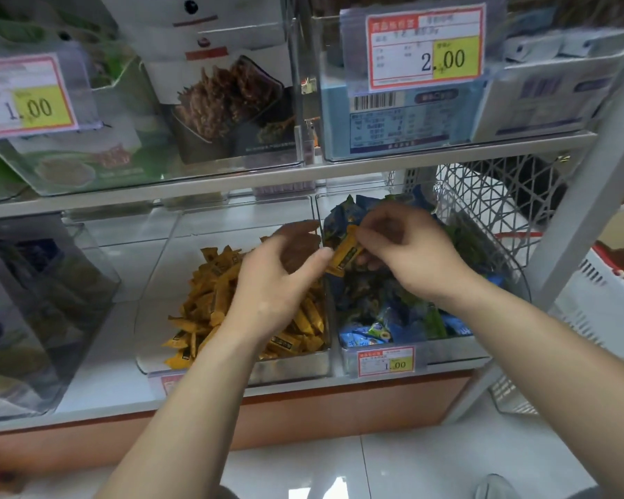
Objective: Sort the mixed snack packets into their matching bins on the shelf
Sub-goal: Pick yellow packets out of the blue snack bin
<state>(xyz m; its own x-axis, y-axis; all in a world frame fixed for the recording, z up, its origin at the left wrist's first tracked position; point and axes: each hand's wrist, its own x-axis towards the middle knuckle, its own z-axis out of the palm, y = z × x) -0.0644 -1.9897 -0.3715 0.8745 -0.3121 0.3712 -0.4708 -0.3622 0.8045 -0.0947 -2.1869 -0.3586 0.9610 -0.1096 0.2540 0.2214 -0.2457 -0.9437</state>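
Note:
Two clear bins stand side by side on the lower shelf. The left bin (292,369) holds a heap of yellow stick packets (209,293). The right bin (458,349) holds blue and green packets (382,329). One yellow packet (344,255) sits above the divider between the bins, pinched by the fingers of my right hand (407,246). My left hand (278,279) hovers over the yellow heap with fingers spread, its thumb touching the lower end of that packet.
A shelf board (231,181) runs just above the bins, carrying clear boxes and price tags (424,48). Another clear bin (33,318) stands at the left. A white lattice basket (490,210) and the shelf's grey upright (584,210) stand at the right.

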